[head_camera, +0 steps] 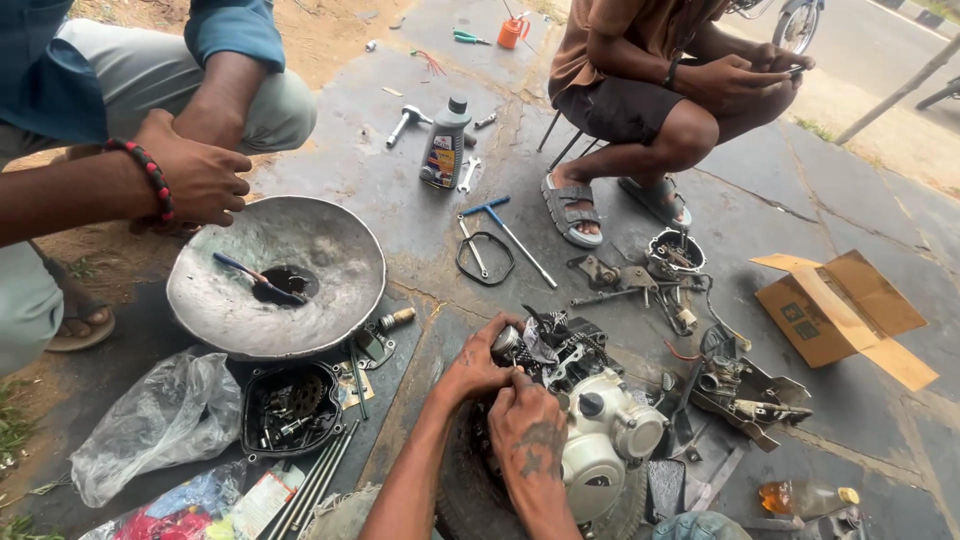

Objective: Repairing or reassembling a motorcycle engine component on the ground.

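Cracked grey slab (400, 110) — parts strewn, sandy dirt (320, 30) beyond.

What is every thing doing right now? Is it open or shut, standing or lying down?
Left hand: gripping a small metal part on the engine.
Right hand: pressed on the engine, fingers bent.
Engine: partly taken apart, lying on the ground.
Metal bowl: upright, brush lying inside.
Oil bottle: standing, capped.
Cardboard box: open, on its side.
Plastic bag: crumpled.
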